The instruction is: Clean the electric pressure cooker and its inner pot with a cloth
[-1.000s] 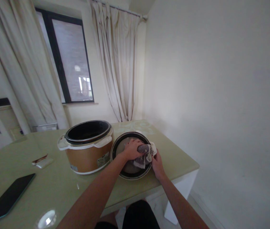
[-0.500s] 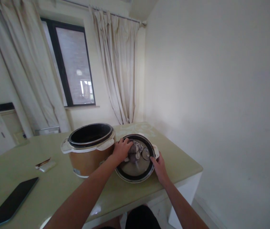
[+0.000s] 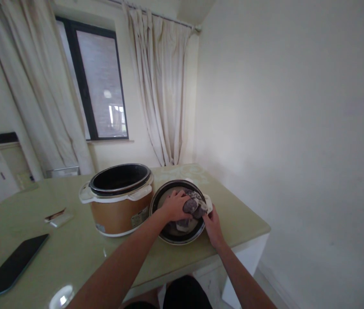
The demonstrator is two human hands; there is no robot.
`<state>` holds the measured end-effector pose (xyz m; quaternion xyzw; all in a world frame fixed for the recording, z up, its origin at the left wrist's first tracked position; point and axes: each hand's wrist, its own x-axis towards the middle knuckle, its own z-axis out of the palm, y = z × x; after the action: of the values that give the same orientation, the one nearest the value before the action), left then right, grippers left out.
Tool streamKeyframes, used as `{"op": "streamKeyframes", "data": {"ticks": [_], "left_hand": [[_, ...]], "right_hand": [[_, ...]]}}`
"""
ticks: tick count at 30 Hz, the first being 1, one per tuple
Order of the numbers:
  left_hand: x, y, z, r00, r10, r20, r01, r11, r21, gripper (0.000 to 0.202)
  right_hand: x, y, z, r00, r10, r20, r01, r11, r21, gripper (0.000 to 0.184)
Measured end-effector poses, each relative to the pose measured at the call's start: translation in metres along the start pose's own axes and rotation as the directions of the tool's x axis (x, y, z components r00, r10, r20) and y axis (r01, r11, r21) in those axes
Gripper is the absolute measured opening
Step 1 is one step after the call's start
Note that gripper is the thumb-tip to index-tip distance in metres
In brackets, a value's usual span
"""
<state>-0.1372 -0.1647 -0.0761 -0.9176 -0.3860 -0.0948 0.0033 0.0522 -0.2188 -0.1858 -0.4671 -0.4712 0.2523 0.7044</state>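
A round pot lid [image 3: 165, 191] with a dark ring rests tilted on the table, its inner side toward me. My left hand [image 3: 176, 206] presses a crumpled grey-and-white cloth [image 3: 195, 205] against that inner face, fingers closed on the fabric. At the lid's right edge my right hand [image 3: 213, 225] grips the rim by the pale handle, thumb on the inside. Just left of the lid stands the electric pressure cooker [image 3: 117, 214], orange-brown with a white collar and side handles. Its top is off, and a dark inner pot [image 3: 120, 179] shows inside.
A dark flat slab-like object [image 3: 13, 266] lies at the table's left front. Behind it is a small packet [image 3: 60, 219] with a brown stick-like piece. A round white object [image 3: 62, 297] sits by the near edge. The table [image 3: 233, 210] has its right corner near the wall.
My left hand has slid the cloth rightward across the lid, toward the rim by my right hand. My right hand keeps its hold on the edge. The view has shifted slightly.
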Motion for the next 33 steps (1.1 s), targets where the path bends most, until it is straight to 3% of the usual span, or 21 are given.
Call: {"op": "streamKeyframes", "data": {"ticks": [5,9,13,17,21,24,28,30,33], "left_hand": [[-0.015,-0.02,-0.013,0.994,0.041,0.103,-0.06,0.98,0.187,0.051],[-0.013,-0.035,-0.029,0.992,-0.091,0.091,0.067,0.969,0.238,0.061],[0.005,-0.017,-0.018,0.979,-0.202,-0.041,0.206,0.96,0.189,0.083],[0.017,0.014,0.009,0.985,-0.116,-0.13,0.137,0.976,0.17,0.092],[0.006,0.017,0.016,0.997,-0.03,-0.07,0.038,0.992,0.117,0.081],[-0.011,0.002,0.01,0.998,-0.013,-0.063,0.016,0.999,0.044,0.069],[-0.029,-0.023,0.001,0.997,0.006,-0.081,0.005,0.991,0.136,0.05],[-0.029,-0.031,-0.002,0.996,-0.02,-0.086,0.036,0.982,0.184,0.043],[-0.016,-0.029,-0.005,0.98,-0.152,-0.132,0.174,0.97,0.173,0.046]], "right_hand": [[0.0,0.001,0.0,0.998,0.056,-0.02,-0.056,0.998,-0.023,0.046],[-0.001,-0.001,-0.001,0.999,0.045,-0.029,-0.046,0.998,-0.044,0.045],[-0.002,0.001,-0.002,0.999,0.031,-0.03,-0.033,0.996,-0.08,0.047],[0.0,0.006,-0.003,0.999,0.025,-0.022,-0.027,0.997,-0.073,0.051],[0.001,0.007,-0.002,1.0,0.021,-0.017,-0.022,0.998,-0.055,0.052],[0.001,0.005,-0.001,1.0,0.018,-0.013,-0.019,0.999,-0.037,0.05],[0.0,0.003,-0.001,0.999,0.038,-0.007,-0.038,0.998,-0.039,0.048],[-0.001,0.004,-0.002,1.0,0.03,-0.008,-0.031,0.999,-0.038,0.05],[-0.002,0.006,-0.003,1.0,0.017,-0.013,-0.018,0.998,-0.053,0.05]]}}
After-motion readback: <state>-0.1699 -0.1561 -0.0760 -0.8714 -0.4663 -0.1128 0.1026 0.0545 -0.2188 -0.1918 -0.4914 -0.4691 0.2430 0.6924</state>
